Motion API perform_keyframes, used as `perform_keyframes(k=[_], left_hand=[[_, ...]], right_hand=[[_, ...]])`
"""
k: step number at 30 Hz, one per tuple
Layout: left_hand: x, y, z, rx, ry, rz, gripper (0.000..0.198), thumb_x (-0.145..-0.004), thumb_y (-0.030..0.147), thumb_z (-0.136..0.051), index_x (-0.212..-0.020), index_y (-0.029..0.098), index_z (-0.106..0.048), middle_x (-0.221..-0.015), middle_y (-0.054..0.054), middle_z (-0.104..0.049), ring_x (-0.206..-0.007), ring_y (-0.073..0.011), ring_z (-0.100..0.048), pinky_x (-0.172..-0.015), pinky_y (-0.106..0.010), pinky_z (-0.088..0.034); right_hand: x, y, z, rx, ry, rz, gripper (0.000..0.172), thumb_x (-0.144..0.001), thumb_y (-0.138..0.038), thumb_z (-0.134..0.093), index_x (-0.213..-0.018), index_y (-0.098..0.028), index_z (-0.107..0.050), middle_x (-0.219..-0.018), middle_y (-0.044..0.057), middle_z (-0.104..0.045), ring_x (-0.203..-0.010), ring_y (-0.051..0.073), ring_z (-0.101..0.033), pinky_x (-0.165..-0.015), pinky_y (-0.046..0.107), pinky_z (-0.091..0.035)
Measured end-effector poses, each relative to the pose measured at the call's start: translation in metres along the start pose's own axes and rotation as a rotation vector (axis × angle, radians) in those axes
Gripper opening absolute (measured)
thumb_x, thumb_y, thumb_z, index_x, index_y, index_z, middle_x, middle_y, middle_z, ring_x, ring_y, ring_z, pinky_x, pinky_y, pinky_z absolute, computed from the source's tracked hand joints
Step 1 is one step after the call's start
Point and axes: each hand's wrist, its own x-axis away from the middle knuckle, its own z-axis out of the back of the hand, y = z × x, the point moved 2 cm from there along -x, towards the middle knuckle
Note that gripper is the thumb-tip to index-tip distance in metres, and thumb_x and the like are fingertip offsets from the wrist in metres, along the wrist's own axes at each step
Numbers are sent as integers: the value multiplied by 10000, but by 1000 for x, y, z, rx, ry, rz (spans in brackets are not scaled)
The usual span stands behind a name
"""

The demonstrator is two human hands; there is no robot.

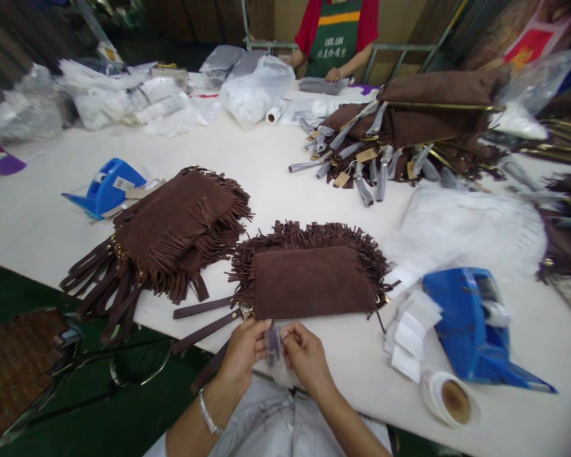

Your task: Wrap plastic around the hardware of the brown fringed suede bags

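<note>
A dark brown suede bag (309,282) with a thick fringe lies flat at the table's front edge, directly beyond my hands. My left hand (246,348) is closed on one side of a small translucent grey plastic wrap (275,349). On its other side, my right hand (307,355) pinches the same wrap between thumb and fingers. Whatever the plastic may cover is too blurred to make out. Brown leather straps (207,331) with gold-coloured metal fittings run out from the bag's left corner, beside my left hand.
Stacked fringed bags (171,209) lie left. Blue tape dispensers stand left (107,187) and right (471,324), with white paper slips (413,330) and a cup (450,398) near the right one. A bag pile (409,127), white sheets (471,228) and a co-worker (335,44) are beyond.
</note>
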Motion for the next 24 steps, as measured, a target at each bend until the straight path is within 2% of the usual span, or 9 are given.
perform_keyframes(k=[3,6,10,13,16,19,21,24], left_hand=[[12,1,2,0,-54,-20,312,-719,391,-728,-910,181,-597,-900,-69,-715,-783,-210,-684,-689,-289,-508],[22,-2,9,43,-75,32,391,-699,341,-758,-1027,182,-615,-1013,-81,-708,-893,-221,-677,-750,-298,-515],[29,-12,23,-10,-41,174,401,-648,305,-807,-981,150,-643,-946,-88,-717,-858,-235,-681,-758,-314,-523],[29,-16,25,-40,-102,212,378,-675,345,-789,-968,146,-655,-903,-80,-719,-823,-226,-675,-725,-300,-516],[28,-14,24,-71,-156,160,330,-706,370,-761,-916,132,-668,-829,-73,-717,-779,-204,-663,-722,-279,-497],[23,-14,23,-106,-159,73,259,-710,359,-752,-792,132,-656,-731,-52,-696,-693,-169,-635,-681,-251,-473],[16,-19,24,-122,-164,15,252,-713,361,-742,-701,141,-619,-649,-31,-664,-588,-137,-583,-588,-226,-433],[6,-25,30,-189,-90,-126,294,-683,361,-766,-617,153,-570,-531,10,-589,-475,-100,-483,-497,-205,-350]], right_hand=[[4,-2,2,115,54,76,125,-813,-235,-490,-720,-201,-566,-599,-36,-559,-524,103,-495,-499,186,-367],[4,-2,1,169,87,69,135,-818,-212,-486,-743,-203,-598,-602,-35,-568,-533,101,-505,-506,181,-365],[0,4,-8,85,94,-8,140,-836,-245,-492,-749,-204,-594,-551,-49,-544,-473,94,-491,-470,176,-358],[-3,5,-12,-22,30,-78,152,-846,-292,-495,-768,-204,-591,-535,-57,-543,-425,93,-481,-443,181,-357],[-5,-2,-7,-39,25,-48,183,-849,-331,-512,-782,-200,-621,-545,-54,-561,-449,92,-470,-475,186,-359],[-8,-10,-3,-113,49,-30,248,-802,-405,-594,-696,-187,-645,-552,-47,-550,-521,94,-462,-508,187,-339],[-11,-11,-6,-215,18,-80,314,-752,-464,-643,-632,-175,-621,-530,-52,-509,-505,84,-423,-481,188,-306],[-15,-8,-15,-335,-70,-174,367,-719,-529,-641,-665,-172,-578,-506,-76,-444,-410,55,-304,-408,194,-231]])
